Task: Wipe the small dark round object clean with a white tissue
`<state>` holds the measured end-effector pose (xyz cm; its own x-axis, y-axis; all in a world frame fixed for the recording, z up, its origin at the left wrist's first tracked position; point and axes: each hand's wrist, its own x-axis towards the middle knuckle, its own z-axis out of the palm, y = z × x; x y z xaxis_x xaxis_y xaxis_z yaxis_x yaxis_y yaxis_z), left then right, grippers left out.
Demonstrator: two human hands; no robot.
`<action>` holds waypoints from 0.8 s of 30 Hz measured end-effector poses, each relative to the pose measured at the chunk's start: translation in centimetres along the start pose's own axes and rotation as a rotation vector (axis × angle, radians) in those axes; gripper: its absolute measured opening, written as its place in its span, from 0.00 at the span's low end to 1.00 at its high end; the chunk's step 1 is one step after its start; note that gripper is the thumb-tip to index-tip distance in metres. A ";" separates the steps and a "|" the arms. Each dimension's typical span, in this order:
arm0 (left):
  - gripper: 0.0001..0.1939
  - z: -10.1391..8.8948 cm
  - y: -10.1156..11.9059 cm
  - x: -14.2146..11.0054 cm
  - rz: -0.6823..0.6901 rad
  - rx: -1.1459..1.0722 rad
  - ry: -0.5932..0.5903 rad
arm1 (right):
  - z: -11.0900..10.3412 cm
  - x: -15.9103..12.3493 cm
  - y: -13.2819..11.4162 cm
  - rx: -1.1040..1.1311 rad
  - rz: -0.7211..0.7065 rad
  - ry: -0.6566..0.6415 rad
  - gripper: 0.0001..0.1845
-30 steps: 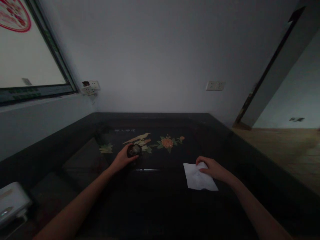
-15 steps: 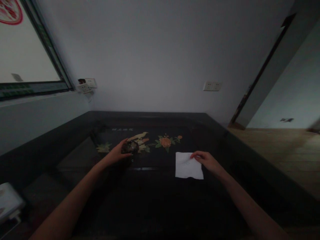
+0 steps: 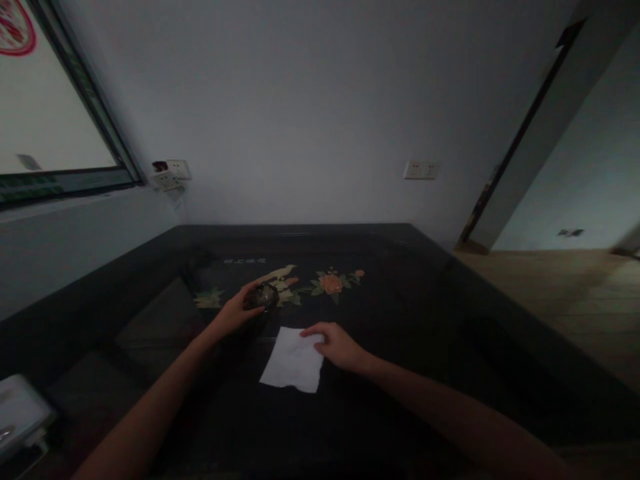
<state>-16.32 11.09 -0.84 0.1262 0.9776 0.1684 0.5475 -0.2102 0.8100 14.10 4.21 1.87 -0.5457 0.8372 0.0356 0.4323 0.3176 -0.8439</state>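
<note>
My left hand (image 3: 239, 311) is curled around the left side of a round, dark glass dish (image 3: 265, 297), thumb at the front and fingers behind. The dish rests on the black glossy tabletop (image 3: 400, 387), over its inlaid bird-and-flower picture. What the dish is for cannot be made out in the dim light. Nearer to me and a little right of the dish, my right hand (image 3: 338, 345) pinches the upper right corner of a white paper tissue (image 3: 293, 362). The tissue is spread out, with its lower edge towards me.
An orange inlaid flower (image 3: 331, 284) decorates the tabletop to the right of the dish. Wall sockets (image 3: 421, 170) sit above the table's far edge. At the lower left is a white object (image 3: 23, 413), partly out of view. A window (image 3: 55, 100) is at upper left.
My right hand has brought the tissue leftward and closer to me, from the right side of the table to just in front of the dish. My left hand stays on the dish.
</note>
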 end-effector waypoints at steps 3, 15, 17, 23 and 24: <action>0.40 0.3 -0.3 0.0 0.048 0.029 0.025 | 2.4 1.4 -1.5 -0.139 -0.104 0.002 0.24; 0.42 -0.2 1.7 -0.4 -0.017 -0.042 -0.008 | 4.2 -0.3 -3.6 -0.715 -0.406 -0.074 0.25; 0.42 -0.5 2.3 -0.6 -0.040 -0.049 0.004 | 4.5 -0.3 -3.3 -0.710 -0.402 -0.122 0.27; 0.39 -2.1 2.7 -1.0 -0.116 -0.088 0.048 | 6.3 1.6 -3.4 -0.661 -0.360 -0.155 0.27; 0.38 -2.4 2.7 -1.0 -0.109 -0.103 0.071 | 6.6 1.9 -3.6 -0.652 -0.352 -0.153 0.28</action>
<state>-16.95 9.60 2.51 0.0105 0.9936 0.1128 0.4662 -0.1047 0.8785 6.73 1.73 1.42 -0.8027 0.5821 0.1295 0.5257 0.7933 -0.3070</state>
